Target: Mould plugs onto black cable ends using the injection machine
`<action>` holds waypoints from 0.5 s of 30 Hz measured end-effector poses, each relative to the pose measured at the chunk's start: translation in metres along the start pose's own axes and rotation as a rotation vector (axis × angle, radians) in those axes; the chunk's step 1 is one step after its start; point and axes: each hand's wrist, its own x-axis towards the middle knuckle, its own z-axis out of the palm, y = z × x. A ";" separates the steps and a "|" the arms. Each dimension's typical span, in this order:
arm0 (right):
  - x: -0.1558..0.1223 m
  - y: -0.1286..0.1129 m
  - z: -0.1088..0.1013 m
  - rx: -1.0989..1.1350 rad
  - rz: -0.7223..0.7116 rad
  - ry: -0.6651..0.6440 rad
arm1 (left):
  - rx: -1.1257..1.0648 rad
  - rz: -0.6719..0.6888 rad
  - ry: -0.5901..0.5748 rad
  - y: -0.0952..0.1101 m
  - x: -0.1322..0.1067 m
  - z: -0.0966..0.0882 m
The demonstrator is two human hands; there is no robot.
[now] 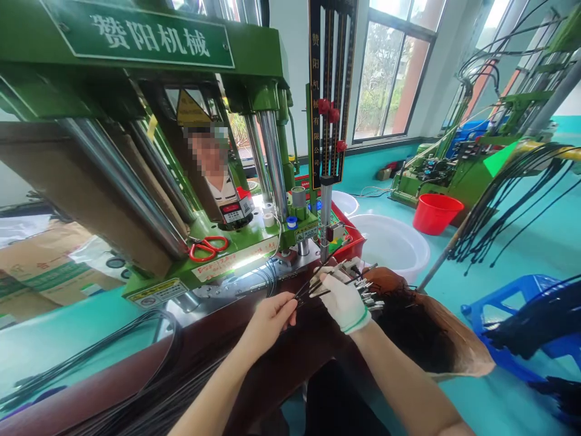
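My bare left hand [275, 313] is closed in a pinch on the end of a thin black cable [300, 298]. Close beside it, my right hand [341, 298], in a white glove with a green cuff, is bent around black cables too; its fingertips partly hide what they grip. Several silvery metal pins [371, 297] show just behind the glove. In front of both hands runs the lit metal bed of a green press [245, 266]. Many loose black cables [181, 381] lie along the dark red tabletop to the left of my left arm.
Red-handled scissors [207, 247] rest on the press ledge. A brown sack [472, 345] of black pieces stands at right, near a blue stool [508, 303]. Beyond are a white tub [390, 239], a red bucket [436, 213] and cables [494, 212] hanging from a pole.
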 end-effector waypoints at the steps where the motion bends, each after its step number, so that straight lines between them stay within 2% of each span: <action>1: 0.000 0.000 0.001 -0.036 -0.013 0.030 | 0.031 0.014 0.024 -0.001 0.000 0.001; 4: -0.001 0.000 0.000 -0.096 -0.035 0.093 | 0.121 0.025 0.051 -0.002 0.000 0.004; 11: 0.008 -0.007 -0.001 0.106 -0.104 0.326 | 0.318 0.025 0.070 0.008 -0.002 -0.001; 15: 0.019 -0.012 -0.005 0.130 -0.177 0.362 | 0.328 -0.004 0.078 0.008 -0.003 -0.004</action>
